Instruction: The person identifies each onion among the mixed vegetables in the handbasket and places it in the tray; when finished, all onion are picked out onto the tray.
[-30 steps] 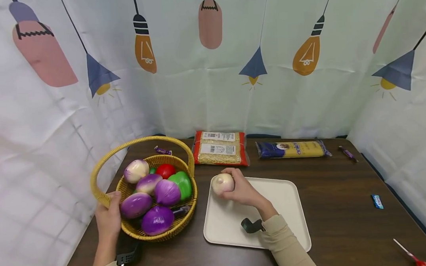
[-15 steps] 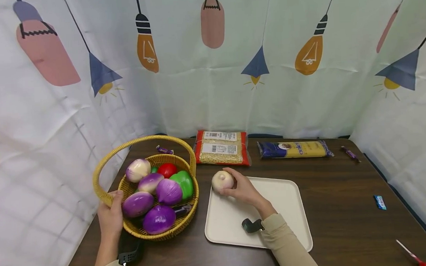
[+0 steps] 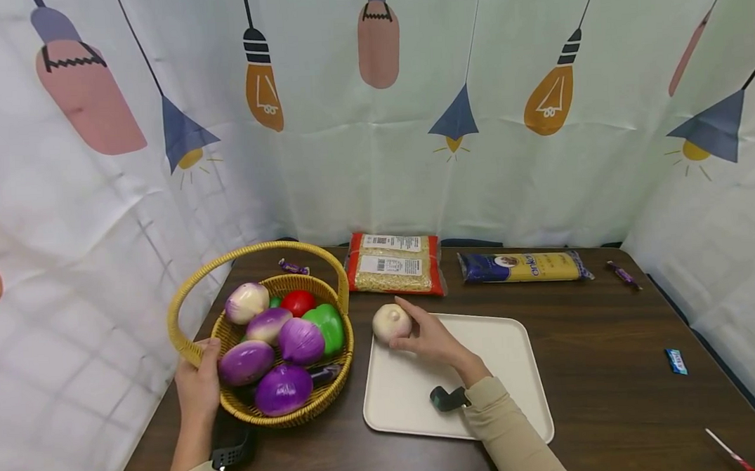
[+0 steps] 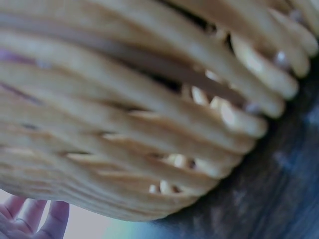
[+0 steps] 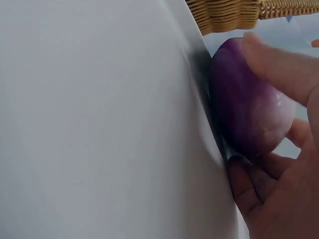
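A yellow wicker basket (image 3: 309, 412) with a tall hoop handle stands on the left, holding purple and white vegetables, a green pepper (image 3: 327, 329) and a red tomato (image 3: 298, 303). My left hand (image 3: 195, 384) grips its left side where the handle meets the rim. In the left wrist view the woven wall (image 4: 124, 114) fills most of the picture, with fingertips (image 4: 52, 221) at the lower left. Over the far left corner of a cream tray (image 3: 416, 406), my right hand (image 3: 429, 335) holds a purple-and-white onion (image 3: 390, 322) between thumb and fingers.
Behind the tray lie a red-edged bag of grain (image 3: 393, 264) and a blue-and-yellow pasta packet (image 3: 526, 266). Small wrapped sweets (image 3: 624, 275) are scattered about, one behind the basket. At the right are a small blue packet (image 3: 677, 361) and a red-handled tool (image 3: 731, 450). Printed curtains surround the table.
The onion has shifted slightly left and turned in my right hand, whose index finger and thumb now reach less far round it. The left hand and basket keep their places.
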### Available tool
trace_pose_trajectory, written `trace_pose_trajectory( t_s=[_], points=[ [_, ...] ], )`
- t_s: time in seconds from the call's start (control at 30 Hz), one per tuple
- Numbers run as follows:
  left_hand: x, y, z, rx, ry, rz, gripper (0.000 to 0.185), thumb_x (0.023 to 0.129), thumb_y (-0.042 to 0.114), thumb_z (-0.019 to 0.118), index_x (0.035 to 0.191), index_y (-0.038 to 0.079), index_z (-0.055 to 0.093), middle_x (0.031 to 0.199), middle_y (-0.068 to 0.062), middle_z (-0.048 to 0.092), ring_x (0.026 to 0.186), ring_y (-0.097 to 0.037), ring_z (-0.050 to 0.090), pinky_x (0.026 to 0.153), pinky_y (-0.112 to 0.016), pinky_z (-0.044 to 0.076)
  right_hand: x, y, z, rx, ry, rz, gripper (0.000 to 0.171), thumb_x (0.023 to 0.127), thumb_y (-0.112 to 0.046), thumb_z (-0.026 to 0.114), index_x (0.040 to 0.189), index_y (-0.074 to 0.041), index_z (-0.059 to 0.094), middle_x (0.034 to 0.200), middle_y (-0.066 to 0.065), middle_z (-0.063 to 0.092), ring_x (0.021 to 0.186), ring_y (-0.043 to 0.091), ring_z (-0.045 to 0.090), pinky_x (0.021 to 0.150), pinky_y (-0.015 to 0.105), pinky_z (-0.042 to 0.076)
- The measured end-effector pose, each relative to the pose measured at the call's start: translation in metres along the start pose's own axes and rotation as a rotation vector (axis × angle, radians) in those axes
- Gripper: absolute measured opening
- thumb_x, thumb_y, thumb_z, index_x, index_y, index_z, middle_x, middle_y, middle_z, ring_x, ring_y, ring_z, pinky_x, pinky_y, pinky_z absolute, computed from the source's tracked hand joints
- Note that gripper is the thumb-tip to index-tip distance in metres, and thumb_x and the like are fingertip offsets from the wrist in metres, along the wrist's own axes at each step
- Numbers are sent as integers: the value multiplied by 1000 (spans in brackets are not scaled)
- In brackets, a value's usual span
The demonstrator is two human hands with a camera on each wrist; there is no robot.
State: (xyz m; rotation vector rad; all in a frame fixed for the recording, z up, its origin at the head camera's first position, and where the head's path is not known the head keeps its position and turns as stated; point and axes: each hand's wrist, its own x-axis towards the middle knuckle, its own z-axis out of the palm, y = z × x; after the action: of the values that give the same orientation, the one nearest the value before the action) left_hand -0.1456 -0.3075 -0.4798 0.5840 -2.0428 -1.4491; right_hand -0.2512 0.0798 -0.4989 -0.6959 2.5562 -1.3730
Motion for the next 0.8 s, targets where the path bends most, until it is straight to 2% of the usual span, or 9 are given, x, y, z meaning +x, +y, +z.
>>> trace_pose_trajectory(
  t_s=[0.1,0.17,0.33,0.4,0.47,0.6,0.7,0.8],
  points=[
    [0,-1,1,14,5,16,34,99,29,54,83,-1,52,72,6,47,71,-10,42,71,-28,31,-2,-5,-3,-7,23,4,91,80,-30,82,152,-12,31,152,13,35,131,31,45,104,49,39],
    [-1,-1,1,25,17,28,34,98,28,55,80,0,52,69,5,47,68,-11,42,68,-27,31,-4,-12,-7,-13,55,-4,85,82,-30,80,151,-11,34,153,13,34,130,32,45,102,48,41],
    [-3,2,2,48,44,45,33,97,27,57,77,1,52,69,5,48,66,-10,43,65,-24,32,-10,-42,-14,13,171,-81,63,87,-25,74,142,-8,47,145,8,45,129,31,47,100,50,43],
    [-4,4,2,52,46,43,33,97,28,57,78,1,52,70,5,49,67,-10,44,65,-23,32,-12,-58,-9,98,188,-119,53,88,-20,73,136,-8,53,138,7,51,124,31,51,98,49,45],
    [-4,5,2,56,47,36,32,97,28,57,80,1,53,71,5,49,68,-10,44,66,-23,33,-14,-74,2,206,167,-162,46,88,-14,73,131,-8,57,133,9,56,119,32,54,97,49,46],
    [-5,4,2,59,55,28,33,97,29,58,80,1,52,71,4,49,67,-11,44,66,-24,33,-15,-97,36,365,44,-245,42,90,-10,70,129,-5,57,129,16,57,115,37,57,95,47,48],
    [-6,4,1,60,60,33,34,97,29,58,79,1,51,69,3,47,65,-11,43,65,-24,33,-9,-110,60,404,-4,-291,46,90,-9,70,133,-5,53,133,13,55,117,34,57,96,44,48],
    [-6,4,1,55,51,33,35,97,29,58,77,1,50,69,3,46,65,-11,42,65,-25,32,0,-120,76,377,3,-299,51,90,-13,71,136,-9,51,137,6,52,121,24,55,98,38,47]
  ],
)
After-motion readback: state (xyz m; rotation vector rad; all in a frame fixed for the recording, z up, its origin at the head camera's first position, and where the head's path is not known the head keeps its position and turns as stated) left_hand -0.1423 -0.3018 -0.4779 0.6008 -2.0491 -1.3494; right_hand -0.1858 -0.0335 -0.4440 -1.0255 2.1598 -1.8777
